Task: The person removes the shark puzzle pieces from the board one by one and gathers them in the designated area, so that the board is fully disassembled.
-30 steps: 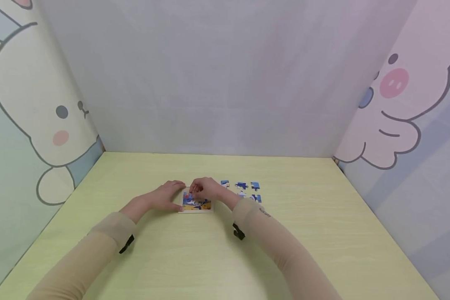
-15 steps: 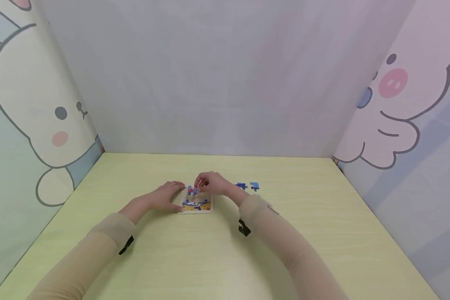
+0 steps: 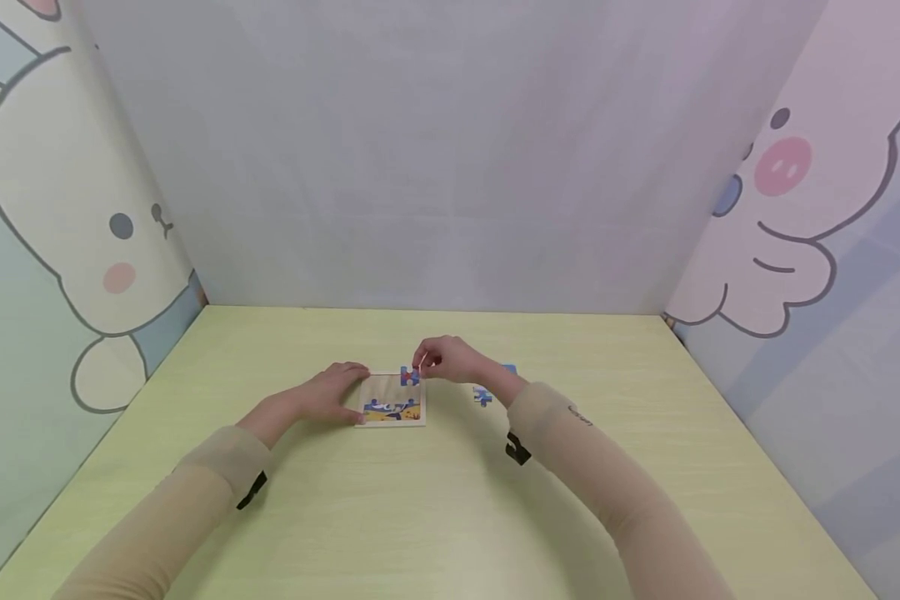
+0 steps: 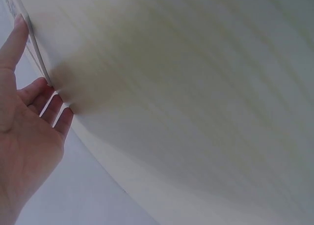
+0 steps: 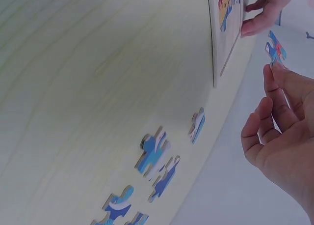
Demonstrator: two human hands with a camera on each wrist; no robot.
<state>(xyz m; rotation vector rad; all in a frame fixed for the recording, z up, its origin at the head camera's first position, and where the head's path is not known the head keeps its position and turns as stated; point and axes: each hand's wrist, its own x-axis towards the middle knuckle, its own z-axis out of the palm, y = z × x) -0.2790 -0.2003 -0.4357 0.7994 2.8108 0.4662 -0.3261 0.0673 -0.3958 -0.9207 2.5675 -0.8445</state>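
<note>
In the head view a square wooden puzzle tray [image 3: 382,387] lies on the table. Joined pieces [image 3: 393,411] in yellow, white and blue fill its front part, while bare wood shows behind them. My left hand [image 3: 330,395] rests at the tray's left side, thumb by the front corner and fingertips at the back one. Between the thumb and forefinger of my right hand [image 3: 450,360] is a blue puzzle piece [image 5: 276,47] with red on it, pinched by its edge. That piece is held up over the tray's back right corner.
Several loose puzzle pieces [image 5: 153,154], mostly blue and white, lie on the table [image 3: 450,500] to the right of the tray. In the head view my right forearm partly covers them. A pale curtain [image 3: 450,167] stands behind the table, with printed cloth at both sides.
My right hand has moved from over the tray's middle to its back right corner, lifting the blue and red piece away from the joined pieces. The left hand has stayed in place.
</note>
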